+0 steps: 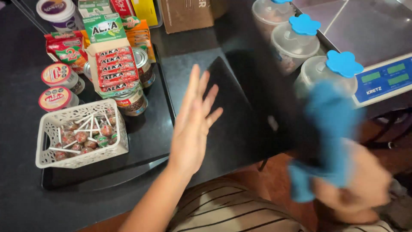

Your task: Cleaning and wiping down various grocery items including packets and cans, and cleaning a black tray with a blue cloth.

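A: What is the right hand holding?

B: A blue cloth, soft and crumpled, at the lower right of the frame. The fingers are closed around its lower part and the rest stands up above the fist. Hand and cloth are both blurred, so I cannot tell the weave or any folds.

A: And the packages?

B: They fill the upper left. A black tray on the dark counter holds a white lattice basket at the left middle, full of wrapped lollipops with white sticks. Above it stands an open cardboard display box with a green and white top and rows of red strips. Tins sit behind and below that box. Two round tubs with red-and-white lids are at the far left, and a red and green packet lies above them. At the top edge there is a white cup with a purple label, a yellow packet and a brown carton.

A: The upper right?

B: Three clear jars with blue flower-shaped lids in a slanting row, beside a scale with a blue front panel and green displays.

A: How is the left hand posed?

B: In the centre of the frame, forearm rising from the bottom edge. It is open and flat, fingers straight and slightly spread, pointing toward the top, over a dark flat panel on the counter. It holds nothing. I cannot tell whether it touches the surface.
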